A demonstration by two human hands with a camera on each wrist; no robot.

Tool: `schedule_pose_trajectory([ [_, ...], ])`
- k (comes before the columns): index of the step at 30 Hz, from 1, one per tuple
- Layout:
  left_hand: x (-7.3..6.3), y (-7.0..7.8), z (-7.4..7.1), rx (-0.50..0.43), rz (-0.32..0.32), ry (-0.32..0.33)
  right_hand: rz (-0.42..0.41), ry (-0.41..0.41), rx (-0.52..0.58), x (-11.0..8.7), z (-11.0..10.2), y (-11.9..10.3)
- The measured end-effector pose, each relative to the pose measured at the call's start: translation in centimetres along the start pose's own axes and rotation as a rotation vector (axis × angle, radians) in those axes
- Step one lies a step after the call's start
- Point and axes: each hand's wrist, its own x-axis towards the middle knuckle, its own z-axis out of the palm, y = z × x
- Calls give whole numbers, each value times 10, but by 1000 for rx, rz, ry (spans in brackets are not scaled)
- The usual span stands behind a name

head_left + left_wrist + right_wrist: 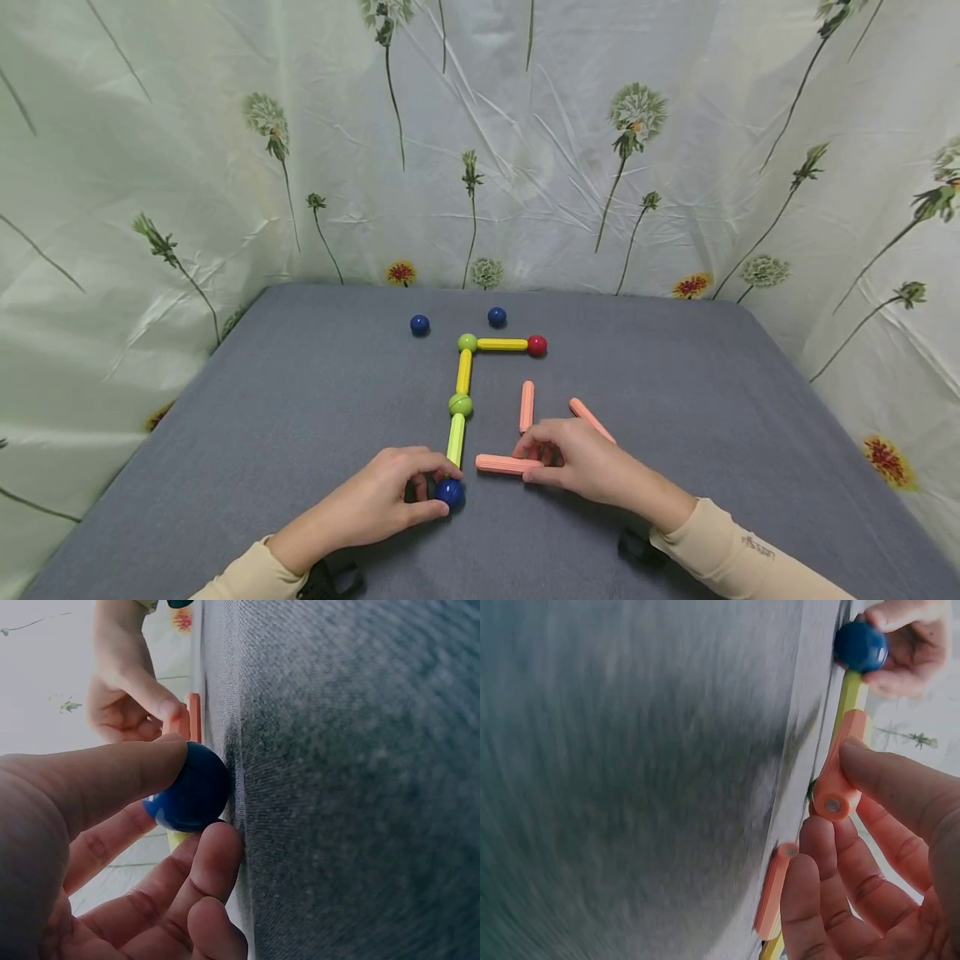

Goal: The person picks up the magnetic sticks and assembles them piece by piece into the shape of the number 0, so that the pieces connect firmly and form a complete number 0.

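At the near end of a joined chain, my left hand (393, 492) pinches a blue ball (450, 492) between thumb and fingers. A yellow-green rod (455, 442) runs from that ball to a green ball (461, 405). Beyond it come a yellow rod (464, 372), a second green ball (467, 343), another yellow rod (502, 344) pointing right, and a red ball (537, 345). My right hand (577, 462) grips a salmon-pink rod (841, 769) by its right part, its free end pointing at the chain. A round metal spot shows on the rod's end in the right wrist view.
Two more salmon-pink rods lie past my right hand, one upright in view (527, 407) and one slanted (591, 419). Two loose blue balls (420, 325) (497, 317) sit near the back edge of the grey cloth-covered table (262, 400). A dandelion-print curtain (525, 167) hangs behind.
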Motion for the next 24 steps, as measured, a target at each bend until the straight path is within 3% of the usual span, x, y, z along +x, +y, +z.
schedule_pose_trajectory([
  [6,0,0,0,-11,-35,1,-9,-23,66,-8,6,-4],
  [24,2,-2,2,-37,-37,13,28,-117,160,-9,16,-7],
])
